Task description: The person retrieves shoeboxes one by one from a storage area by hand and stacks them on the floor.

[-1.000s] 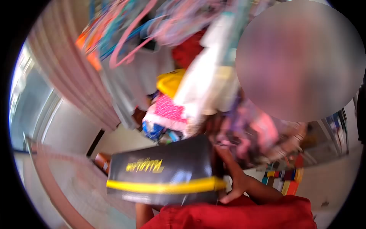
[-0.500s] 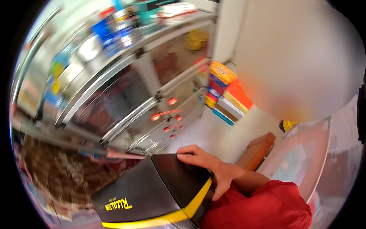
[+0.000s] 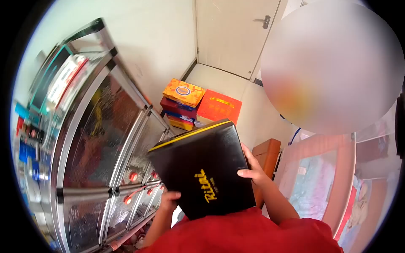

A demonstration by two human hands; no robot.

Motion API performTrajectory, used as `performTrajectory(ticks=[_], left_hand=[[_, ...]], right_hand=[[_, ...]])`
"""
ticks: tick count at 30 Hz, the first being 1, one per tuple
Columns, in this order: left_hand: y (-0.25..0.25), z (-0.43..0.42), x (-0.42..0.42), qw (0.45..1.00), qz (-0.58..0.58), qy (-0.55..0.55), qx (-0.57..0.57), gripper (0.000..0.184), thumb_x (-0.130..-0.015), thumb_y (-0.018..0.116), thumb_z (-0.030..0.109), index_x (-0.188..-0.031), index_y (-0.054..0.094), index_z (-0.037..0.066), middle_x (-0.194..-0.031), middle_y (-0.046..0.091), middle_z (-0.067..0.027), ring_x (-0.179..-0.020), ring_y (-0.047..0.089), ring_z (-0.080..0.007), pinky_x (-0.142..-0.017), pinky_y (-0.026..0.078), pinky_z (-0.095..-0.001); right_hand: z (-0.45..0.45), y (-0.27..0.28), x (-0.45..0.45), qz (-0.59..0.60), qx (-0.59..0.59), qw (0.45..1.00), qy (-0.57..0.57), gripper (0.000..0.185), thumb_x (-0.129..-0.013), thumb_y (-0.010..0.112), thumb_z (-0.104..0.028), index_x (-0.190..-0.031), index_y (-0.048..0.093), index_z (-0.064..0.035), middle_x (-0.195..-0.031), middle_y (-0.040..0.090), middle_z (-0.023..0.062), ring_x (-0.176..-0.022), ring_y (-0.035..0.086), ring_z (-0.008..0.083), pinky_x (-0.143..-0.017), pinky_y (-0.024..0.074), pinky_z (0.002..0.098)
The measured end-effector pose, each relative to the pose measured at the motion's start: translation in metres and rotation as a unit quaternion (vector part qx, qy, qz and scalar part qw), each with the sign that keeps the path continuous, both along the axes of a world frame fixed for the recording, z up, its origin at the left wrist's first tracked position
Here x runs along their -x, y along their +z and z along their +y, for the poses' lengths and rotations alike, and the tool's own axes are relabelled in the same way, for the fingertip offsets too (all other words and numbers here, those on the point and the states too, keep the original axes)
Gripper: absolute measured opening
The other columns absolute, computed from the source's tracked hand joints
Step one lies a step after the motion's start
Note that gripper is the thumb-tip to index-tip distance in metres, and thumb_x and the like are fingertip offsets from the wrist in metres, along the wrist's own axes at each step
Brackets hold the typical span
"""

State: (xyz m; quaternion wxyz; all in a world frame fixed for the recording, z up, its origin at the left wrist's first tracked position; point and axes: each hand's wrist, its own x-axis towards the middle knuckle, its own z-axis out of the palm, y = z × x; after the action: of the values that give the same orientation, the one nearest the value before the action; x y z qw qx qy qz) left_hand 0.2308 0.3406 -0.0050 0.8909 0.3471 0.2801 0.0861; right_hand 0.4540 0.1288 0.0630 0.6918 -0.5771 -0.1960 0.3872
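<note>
A black box (image 3: 190, 168) with a yellow edge and yellow lettering is held up against the front of my red shirt. My left hand (image 3: 169, 200) grips its lower left side, thumb on the face. On the right edge, my right hand (image 3: 252, 166) has its thumb on the face and its fingers around the side. The fingers behind the box are hidden.
Stacked boxes stand on the floor by the wall, an orange one (image 3: 184, 92) and a red one (image 3: 220, 105) on top. A glass-fronted cabinet (image 3: 101, 122) is at left. A brown padded seat (image 3: 266, 156) and pink netting (image 3: 320, 164) are at right; a door (image 3: 232, 38) is ahead.
My view has swung right, toward the door and stacked boxes. The box has turned and sits more central. My left hand, unseen before, now shows on its left side.
</note>
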Motion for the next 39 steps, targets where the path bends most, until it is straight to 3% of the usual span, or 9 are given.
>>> performTrajectory(ticks=[4,6,12,14,19,29,35,37,39], left_hand=[[-0.061,0.002,-0.104,0.978,0.140,-0.044,0.151,0.061,-0.062,0.054,0.018,-0.119,0.047,-0.005,-0.113,0.056,-0.0179,-0.100,0.056,-0.0317,-0.092,0.044,-0.0401],[-0.074,-0.002,-0.156,0.969,0.170,-0.029,0.175,0.060,-0.063,0.054,0.019,-0.118,0.047,-0.005,-0.112,0.056,-0.0178,-0.100,0.056,-0.0322,-0.092,0.044,-0.0407],[-0.156,-0.022,-0.305,0.953,0.201,0.078,0.214,0.059,-0.064,0.054,0.019,-0.118,0.047,-0.002,-0.112,0.056,-0.0170,-0.103,0.053,-0.0337,-0.094,0.042,-0.0445],[-0.171,-0.021,-0.353,0.933,0.199,0.157,0.255,0.060,-0.062,0.054,0.018,-0.119,0.048,0.000,-0.113,0.056,-0.0159,-0.106,0.052,-0.0336,-0.095,0.040,-0.0448],[-0.221,-0.023,-0.421,0.923,0.167,0.209,0.277,0.059,-0.059,0.053,0.015,-0.117,0.049,0.000,-0.113,0.056,-0.0150,-0.106,0.052,-0.0337,-0.097,0.039,-0.0438],[-0.262,-0.044,-0.443,0.905,0.187,0.244,0.294,0.055,-0.058,0.051,0.009,-0.112,0.052,-0.002,-0.113,0.056,-0.0135,-0.107,0.050,-0.0315,-0.099,0.036,-0.0415],[-0.275,-0.052,-0.436,0.905,0.191,0.259,0.278,0.047,-0.063,0.052,0.007,-0.109,0.054,-0.001,-0.111,0.057,-0.0121,-0.105,0.051,-0.0302,-0.097,0.037,-0.0403],[-0.266,-0.053,-0.435,0.910,0.182,0.250,0.275,0.044,-0.066,0.054,0.007,-0.109,0.055,0.000,-0.110,0.058,-0.0110,-0.104,0.052,-0.0290,-0.096,0.037,-0.0401],[-0.253,-0.057,-0.438,0.924,0.244,0.223,0.194,0.047,-0.071,0.059,0.010,-0.117,0.050,0.005,-0.114,0.056,-0.0076,-0.109,0.049,-0.0241,-0.096,0.035,-0.0434]], right_hand=[[-0.031,-0.085,-0.060,0.132,0.068,0.988,-0.037,0.093,-0.069,0.072,-0.028,-0.142,0.020,-0.0040,-0.139,0.033,0.0135,-0.130,0.030,0.0239,-0.106,0.0215,0.0351],[-0.037,-0.110,-0.109,0.257,0.114,0.959,-0.026,0.088,-0.072,0.070,-0.023,-0.141,0.020,-0.0034,-0.139,0.034,0.0132,-0.129,0.032,0.0232,-0.106,0.0238,0.0347],[0.013,-0.185,-0.330,0.213,0.158,0.960,0.088,0.078,-0.072,0.070,-0.017,-0.137,0.031,-0.0007,-0.132,0.044,0.0116,-0.123,0.040,0.0212,-0.103,0.0287,0.0330],[0.040,-0.220,-0.391,0.154,0.165,0.962,0.155,0.076,-0.070,0.072,-0.015,-0.136,0.036,-0.0032,-0.128,0.048,0.0104,-0.120,0.043,0.0202,-0.101,0.0308,0.0320],[0.090,-0.265,-0.487,0.188,0.194,0.939,0.213,0.080,-0.063,0.074,-0.012,-0.135,0.040,-0.0101,-0.124,0.052,0.0097,-0.115,0.046,0.0219,-0.099,0.0326,0.0317],[0.117,-0.315,-0.525,0.200,0.230,0.909,0.284,0.084,-0.057,0.072,-0.006,-0.135,0.040,-0.0073,-0.126,0.050,0.0091,-0.118,0.046,0.0226,-0.101,0.0323,0.0327],[0.110,-0.331,-0.514,0.136,0.223,0.931,0.256,0.079,-0.057,0.076,-0.011,-0.130,0.047,-0.0092,-0.114,0.059,0.0109,-0.106,0.054,0.0243,-0.094,0.0381,0.0331],[0.105,-0.327,-0.510,0.032,0.293,0.924,0.244,0.072,-0.059,0.076,-0.014,-0.126,0.050,-0.0055,-0.112,0.060,0.0113,-0.104,0.056,0.0226,-0.091,0.0403,0.0325],[0.103,-0.320,-0.504,-0.010,0.318,0.919,0.231,0.066,-0.061,0.076,-0.017,-0.122,0.053,-0.0036,-0.111,0.061,0.0115,-0.103,0.057,0.0218,-0.090,0.0412,0.0323]])
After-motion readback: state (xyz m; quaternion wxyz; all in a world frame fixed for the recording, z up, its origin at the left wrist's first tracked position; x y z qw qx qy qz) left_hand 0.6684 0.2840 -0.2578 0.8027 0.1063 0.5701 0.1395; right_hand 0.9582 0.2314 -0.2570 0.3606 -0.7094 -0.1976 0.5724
